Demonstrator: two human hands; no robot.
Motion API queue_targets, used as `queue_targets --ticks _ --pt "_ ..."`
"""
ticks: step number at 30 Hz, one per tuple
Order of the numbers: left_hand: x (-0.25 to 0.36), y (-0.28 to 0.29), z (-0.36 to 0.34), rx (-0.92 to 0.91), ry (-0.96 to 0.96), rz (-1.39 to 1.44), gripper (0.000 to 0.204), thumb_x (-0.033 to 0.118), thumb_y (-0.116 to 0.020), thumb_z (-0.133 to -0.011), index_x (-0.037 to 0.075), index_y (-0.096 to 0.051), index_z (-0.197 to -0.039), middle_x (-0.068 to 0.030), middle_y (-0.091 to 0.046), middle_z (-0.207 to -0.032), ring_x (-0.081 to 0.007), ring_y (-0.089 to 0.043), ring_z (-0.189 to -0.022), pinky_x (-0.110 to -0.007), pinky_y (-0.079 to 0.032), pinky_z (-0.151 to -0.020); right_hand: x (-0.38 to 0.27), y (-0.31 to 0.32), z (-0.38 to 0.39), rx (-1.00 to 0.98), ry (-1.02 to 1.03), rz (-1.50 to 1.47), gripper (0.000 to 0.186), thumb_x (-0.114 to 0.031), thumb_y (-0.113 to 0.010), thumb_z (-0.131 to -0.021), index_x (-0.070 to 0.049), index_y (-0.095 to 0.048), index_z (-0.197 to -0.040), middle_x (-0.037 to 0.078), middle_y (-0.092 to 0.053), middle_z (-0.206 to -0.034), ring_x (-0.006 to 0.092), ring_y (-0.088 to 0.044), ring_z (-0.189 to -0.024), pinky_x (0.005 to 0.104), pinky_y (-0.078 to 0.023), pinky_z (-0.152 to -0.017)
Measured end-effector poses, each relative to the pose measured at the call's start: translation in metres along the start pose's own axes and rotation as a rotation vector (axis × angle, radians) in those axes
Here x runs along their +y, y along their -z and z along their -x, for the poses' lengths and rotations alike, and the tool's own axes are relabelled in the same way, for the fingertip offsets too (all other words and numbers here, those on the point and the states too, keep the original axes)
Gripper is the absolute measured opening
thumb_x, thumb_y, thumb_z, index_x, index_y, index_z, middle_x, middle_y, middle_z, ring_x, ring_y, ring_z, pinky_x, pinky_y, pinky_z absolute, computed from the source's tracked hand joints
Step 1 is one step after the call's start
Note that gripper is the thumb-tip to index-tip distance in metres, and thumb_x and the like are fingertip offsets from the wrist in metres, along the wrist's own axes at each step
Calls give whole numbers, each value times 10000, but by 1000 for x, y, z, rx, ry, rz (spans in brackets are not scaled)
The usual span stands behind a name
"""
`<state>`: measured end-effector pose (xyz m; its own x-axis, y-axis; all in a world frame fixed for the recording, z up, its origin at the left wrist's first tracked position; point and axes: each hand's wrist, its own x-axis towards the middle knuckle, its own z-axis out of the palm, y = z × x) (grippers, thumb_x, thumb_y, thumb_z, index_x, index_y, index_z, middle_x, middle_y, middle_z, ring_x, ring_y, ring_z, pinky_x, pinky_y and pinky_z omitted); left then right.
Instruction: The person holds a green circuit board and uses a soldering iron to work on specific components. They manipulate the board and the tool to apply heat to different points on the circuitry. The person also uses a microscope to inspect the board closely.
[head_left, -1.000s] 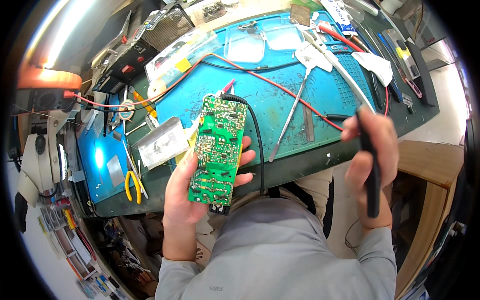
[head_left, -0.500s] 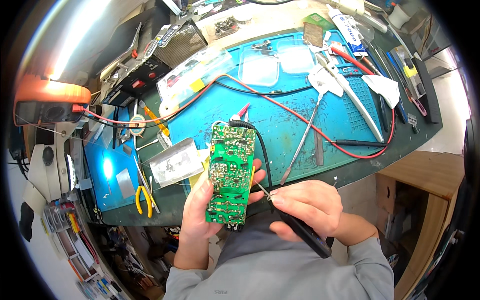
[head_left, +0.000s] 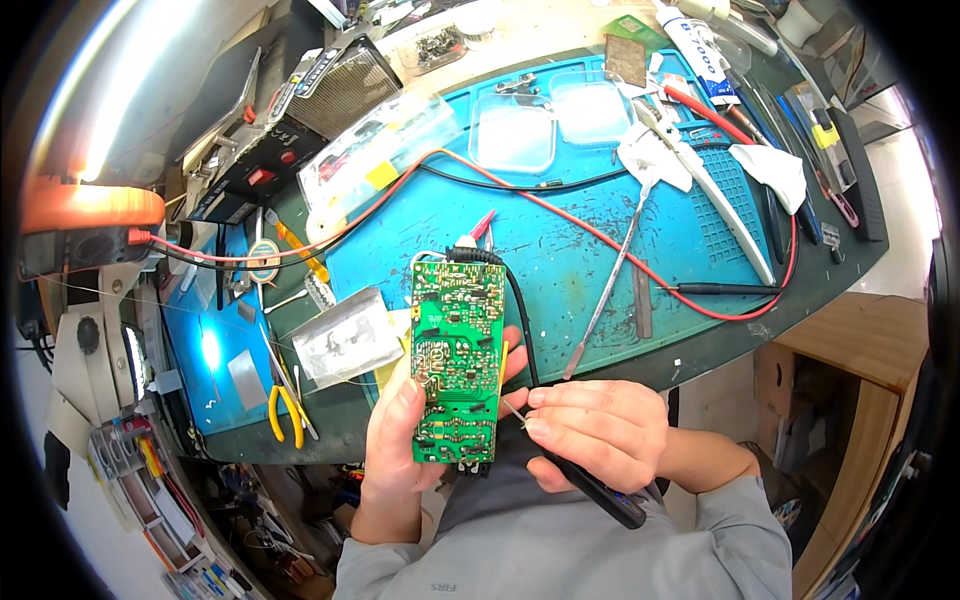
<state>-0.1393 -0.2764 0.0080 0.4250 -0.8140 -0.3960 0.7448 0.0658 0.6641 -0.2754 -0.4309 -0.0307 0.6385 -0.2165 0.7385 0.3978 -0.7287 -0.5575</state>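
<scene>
My left hand (head_left: 398, 440) grips a long green circuit board (head_left: 458, 350) upright, solder side facing me, with a black cable (head_left: 515, 290) running from its top end. A yellow strip shows along its right edge. My right hand (head_left: 600, 435) is closed on a black-handled tool (head_left: 600, 495) with a thin metal tip, angled up to the board's lower right edge; whether the tip touches it is unclear. A small metal tray (head_left: 345, 335) and a pink-tipped item (head_left: 478, 225) lie just beyond the board.
A blue mat (head_left: 560, 260) carries probe leads (head_left: 720, 312), a long metal spatula (head_left: 610, 295), clear dishes (head_left: 510, 130) and a white tube (head_left: 700, 55). An orange multimeter (head_left: 80, 220) and black equipment (head_left: 250, 160) stand left, near yellow pliers (head_left: 285, 410). A wooden cabinet (head_left: 870, 330) is right.
My right hand has come down and inward, bringing the tool's tip to the board's edge. The board has shifted lower in the view, with my left hand still around it.
</scene>
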Motion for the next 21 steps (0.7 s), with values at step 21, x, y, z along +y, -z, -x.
queue_targets --ticks 21 --pt "0 -1 0 20 8 31 835 493 -556 -1007 -21 -217 -1570 -284 -381 -1551 -369 -460 -1415 -529 -442 -1126 1 -1 2 -16 23 34 259 -205 -752 -883 30 -740 -992 104 -740 -876 244 -756 -829 339 -647 -711"
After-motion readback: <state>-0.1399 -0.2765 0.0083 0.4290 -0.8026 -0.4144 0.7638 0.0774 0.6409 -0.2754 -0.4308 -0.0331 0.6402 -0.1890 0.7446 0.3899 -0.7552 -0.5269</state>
